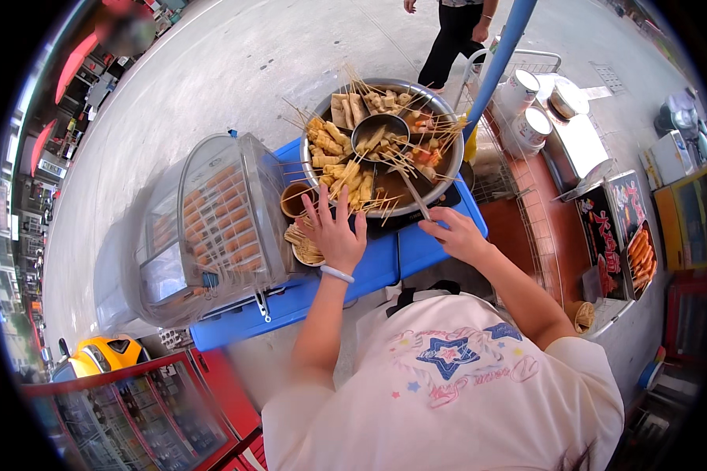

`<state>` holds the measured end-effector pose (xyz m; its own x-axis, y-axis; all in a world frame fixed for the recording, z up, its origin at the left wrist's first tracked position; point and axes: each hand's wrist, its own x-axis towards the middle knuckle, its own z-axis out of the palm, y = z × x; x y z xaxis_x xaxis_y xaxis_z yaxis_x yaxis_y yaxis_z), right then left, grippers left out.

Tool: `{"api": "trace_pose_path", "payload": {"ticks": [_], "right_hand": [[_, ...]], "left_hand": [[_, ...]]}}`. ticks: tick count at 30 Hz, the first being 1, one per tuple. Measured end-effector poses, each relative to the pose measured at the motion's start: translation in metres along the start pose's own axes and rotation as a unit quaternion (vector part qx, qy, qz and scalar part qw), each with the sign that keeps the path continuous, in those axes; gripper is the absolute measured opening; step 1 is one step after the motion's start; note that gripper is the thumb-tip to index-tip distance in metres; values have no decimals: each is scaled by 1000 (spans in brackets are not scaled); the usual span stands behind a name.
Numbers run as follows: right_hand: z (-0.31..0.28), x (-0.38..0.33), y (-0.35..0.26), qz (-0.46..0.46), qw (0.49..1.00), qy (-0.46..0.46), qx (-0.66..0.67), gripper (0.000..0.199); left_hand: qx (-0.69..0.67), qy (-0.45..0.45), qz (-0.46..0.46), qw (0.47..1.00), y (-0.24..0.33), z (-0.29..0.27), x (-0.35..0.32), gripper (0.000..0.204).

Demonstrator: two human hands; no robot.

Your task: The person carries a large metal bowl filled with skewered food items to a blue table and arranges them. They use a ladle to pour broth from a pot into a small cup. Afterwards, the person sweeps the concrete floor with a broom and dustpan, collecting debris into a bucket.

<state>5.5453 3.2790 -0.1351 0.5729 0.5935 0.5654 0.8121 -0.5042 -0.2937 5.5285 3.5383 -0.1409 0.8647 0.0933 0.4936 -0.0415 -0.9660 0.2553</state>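
A large round metal pot (445, 179) of brown broth holds several compartments of skewered food around a round central well (381, 135). My right hand (454, 234) is closed on the handle of a long metal utensil (413, 191), which slants over the near rim into the pot; its far end is hard to make out. My left hand (336, 234) hovers with fingers spread by the near-left rim, close to yellow skewered food (352, 182), and appears to hold nothing. Under that hand lies a bowl of thin skewered pieces (305, 245), partly covered. A brown cup (295, 199) stands beside it.
A clear-sided case of sausages on rollers (228, 220) shares the blue table (369, 263), left of the pot. A blue pole (504, 59) rises behind the right side. Rightward are a wire cart (530, 216), white tubs (529, 129) and a tray of sausages (642, 259). Someone walks (450, 39) beyond the pot.
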Motion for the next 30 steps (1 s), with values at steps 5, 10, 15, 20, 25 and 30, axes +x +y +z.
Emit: {"api": "trace_pose_path", "payload": {"ticks": [5,10,15,20,25,30], "right_hand": [[3,-11,-4,-32,999,-5,-12,43],[-16,-14,-8,-25,1000,5,-4,44],[-27,-17,-18,32,998,57,9,42],[-50,-17,-33,99,985,134,39,40],[-74,-13,-22,143,964,220,48,34],[-89,2,11,167,950,261,46,25]], "left_hand": [[105,-46,-37,993,-26,38,1,53],[69,-52,-30,996,-14,7,36,55],[132,-277,-38,951,-4,3,106,38],[147,-310,29,939,-13,37,116,30],[64,-305,16,950,-23,62,130,33],[89,-412,-16,907,-10,75,166,39]]}}
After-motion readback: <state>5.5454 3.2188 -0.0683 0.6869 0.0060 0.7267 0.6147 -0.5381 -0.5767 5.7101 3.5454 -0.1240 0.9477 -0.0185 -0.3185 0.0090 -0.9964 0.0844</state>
